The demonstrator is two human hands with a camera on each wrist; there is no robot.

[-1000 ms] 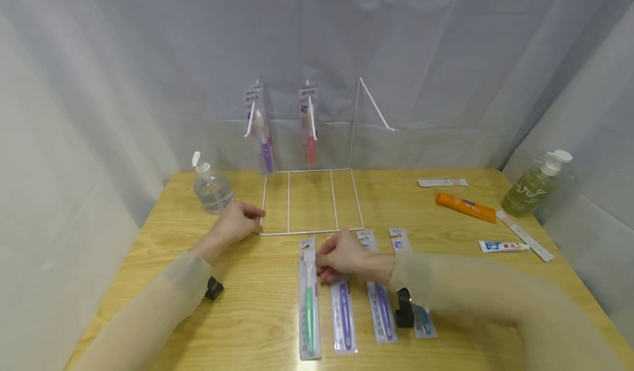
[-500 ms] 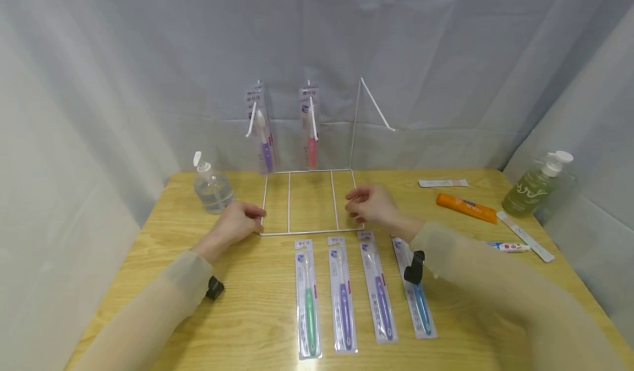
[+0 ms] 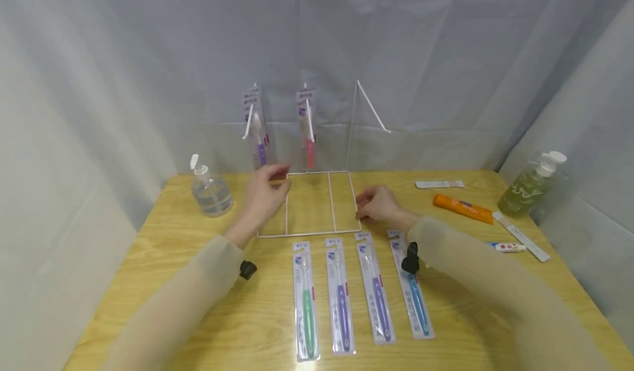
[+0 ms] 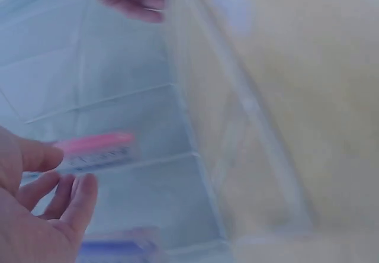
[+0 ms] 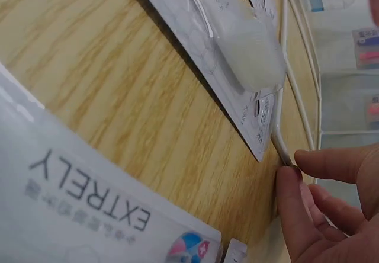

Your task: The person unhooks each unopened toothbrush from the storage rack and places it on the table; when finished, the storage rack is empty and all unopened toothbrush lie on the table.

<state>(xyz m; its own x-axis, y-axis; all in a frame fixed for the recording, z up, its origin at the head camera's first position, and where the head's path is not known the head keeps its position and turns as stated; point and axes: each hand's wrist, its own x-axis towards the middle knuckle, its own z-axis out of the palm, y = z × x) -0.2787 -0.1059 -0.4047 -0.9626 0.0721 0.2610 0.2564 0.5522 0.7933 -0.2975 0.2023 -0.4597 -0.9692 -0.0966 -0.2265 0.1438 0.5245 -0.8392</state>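
A white wire display rack (image 3: 317, 233) stands on the table with three hooks. A packaged purple toothbrush (image 3: 260, 134) hangs on its left hook, with another package apparently behind it, and a packaged pink toothbrush (image 3: 309, 152) on the middle hook. The right hook (image 3: 373, 107) is bare. My right hand (image 3: 380, 203) pinches the rack's front right corner between thumb and finger, as the right wrist view shows. Over the rack's left side is my left hand (image 3: 264, 192), fingers apart and holding nothing. Packaged green (image 3: 308, 321), purple (image 3: 343, 318), purple (image 3: 380, 307) and blue (image 3: 418, 305) toothbrushes lie in front.
A clear pump bottle (image 3: 212, 195) stands left of the rack. To the right are an orange tube (image 3: 463, 209), a small toothpaste tube (image 3: 509, 246), thin white packets (image 3: 439, 184) and a green pump bottle (image 3: 529, 189). Grey curtains (image 3: 421, 41) enclose the table.
My right hand has left the green toothbrush's package and moved to the rack's front right corner. My left hand has let go of the front left corner and risen toward the left hook.
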